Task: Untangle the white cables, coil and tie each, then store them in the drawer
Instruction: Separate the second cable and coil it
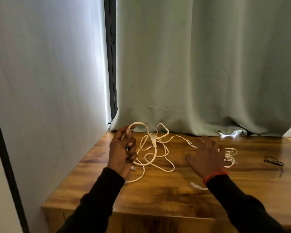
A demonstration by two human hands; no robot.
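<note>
A left hand (122,149) grips one strand of tangled white cables (155,152) sprawled across a wooden worktop (166,195), while the right hand (207,158), fingers spread, hovers over loops to the right. Black ties (275,163) lie beyond; a pale curtain (200,73) hangs behind.

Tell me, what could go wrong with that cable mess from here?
The left hand grips one strand of the white cables, which cross in several loops; pulling hard could tighten them into a knot. The right hand hovers open over a bunched part, and its sleeve could drag a loose end. The black ties lie off to the right, easy to knock away.
</note>
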